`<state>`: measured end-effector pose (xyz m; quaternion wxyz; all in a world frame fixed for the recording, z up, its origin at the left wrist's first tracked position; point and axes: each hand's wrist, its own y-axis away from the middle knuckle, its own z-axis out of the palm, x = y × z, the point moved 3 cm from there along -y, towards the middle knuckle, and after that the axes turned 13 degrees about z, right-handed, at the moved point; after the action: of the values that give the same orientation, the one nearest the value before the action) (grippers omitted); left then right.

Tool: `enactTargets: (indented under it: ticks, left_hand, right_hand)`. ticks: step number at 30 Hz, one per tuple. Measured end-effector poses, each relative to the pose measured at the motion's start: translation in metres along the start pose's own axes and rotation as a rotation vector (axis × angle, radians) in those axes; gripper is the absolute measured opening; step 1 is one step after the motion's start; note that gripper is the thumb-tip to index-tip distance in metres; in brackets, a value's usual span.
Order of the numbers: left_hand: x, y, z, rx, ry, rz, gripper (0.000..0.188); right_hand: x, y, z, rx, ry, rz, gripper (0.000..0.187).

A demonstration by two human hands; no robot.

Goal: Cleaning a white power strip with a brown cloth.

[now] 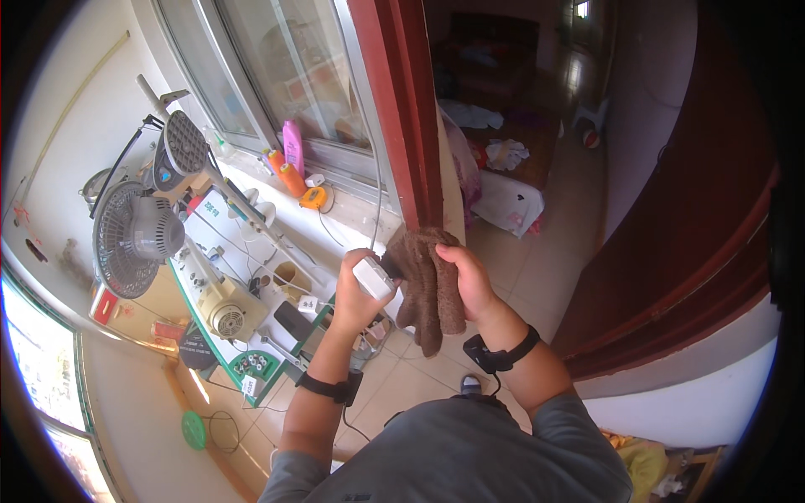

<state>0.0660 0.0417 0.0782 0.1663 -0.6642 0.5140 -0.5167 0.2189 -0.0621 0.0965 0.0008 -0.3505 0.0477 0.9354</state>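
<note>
My left hand [356,303] is closed around a small white box-shaped block [374,277], perhaps a socket block. A pale cord [376,180] comes down past the window frame toward this hand. Beside it, my right hand [471,283] grips a brown, towel-like cloth [426,293], its thumb lying on the upper part. The cloth hangs in thick folds below the dark red door frame [408,109]. Its left side lies close to the white block; whether my left fingers also hold it is hidden. Black bands with small devices sit on both forearms.
Left of me stands a white sewing table [289,331] with a sewing machine [225,308] and a grey fan [138,235]. Bottles and orange thread cones [291,179] line the window sill. Beyond the doorway is a bed [511,197]; a dark red door [671,251] stands at right.
</note>
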Motion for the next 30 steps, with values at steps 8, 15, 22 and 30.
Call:
enactTargets:
  ticks: [8, 15, 22, 30]
  left_hand:
    - [-0.009, 0.005, -0.005, -0.001, 0.003, -0.034, 0.065]
    - [-0.004, 0.001, -0.012, 0.064, 0.059, -0.161, 0.065]
    - [0.000, 0.000, -0.010, 0.049, 0.004, -0.086, 0.063]
    - [0.014, -0.003, -0.001, -0.049, 0.088, -0.096, 0.066]
  right_hand:
    - [-0.005, 0.008, 0.013, -0.164, -0.063, -0.046, 0.051]
    - [-0.009, 0.002, 0.001, -0.093, 0.060, -0.180, 0.051]
    - [-0.007, -0.004, -0.003, 0.028, 0.049, -0.287, 0.046]
    - [0.011, -0.007, -0.016, -0.088, -0.281, -0.040, 0.040]
